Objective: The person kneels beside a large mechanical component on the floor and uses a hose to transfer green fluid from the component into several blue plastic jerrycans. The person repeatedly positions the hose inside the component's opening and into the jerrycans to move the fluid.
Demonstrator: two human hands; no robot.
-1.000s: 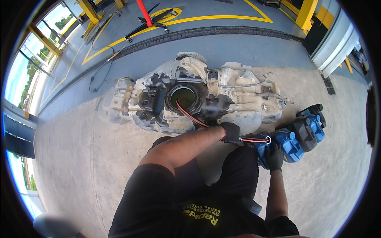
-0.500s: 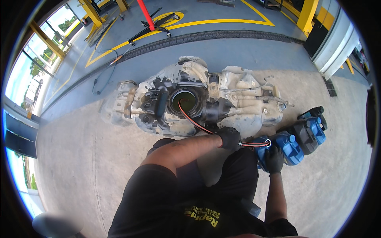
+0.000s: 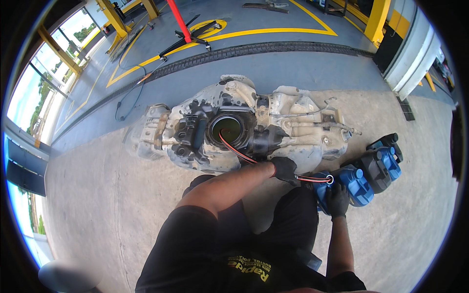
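Note:
A large fuel tank (image 3: 305, 144), pale with dust and stained black around its middle, lies on the floor in front of me. A red-and-black hose (image 3: 236, 151) comes out of the tank's round opening (image 3: 232, 126), which has dark liquid inside. My left hand (image 3: 284, 170), in a black glove, is closed around this hose between the tank and the jugs. The hose's other end runs to the pale ring at the mouth of the nearest blue jug (image 3: 320, 194). My gloved right hand (image 3: 337, 199) grips that jug at its right side and partly hides it.
Beside it stand a second blue jug (image 3: 359, 188), a black jug (image 3: 375, 168) and further jugs in a row. A dark floor grate (image 3: 273, 46) crosses beyond the tank. Farther off are a red stand (image 3: 181, 22) with black legs and yellow lift posts (image 3: 378, 22).
My view has shifted slightly, so the tank sits a little lower in the picture. Both hands keep their places on the hose and the jug.

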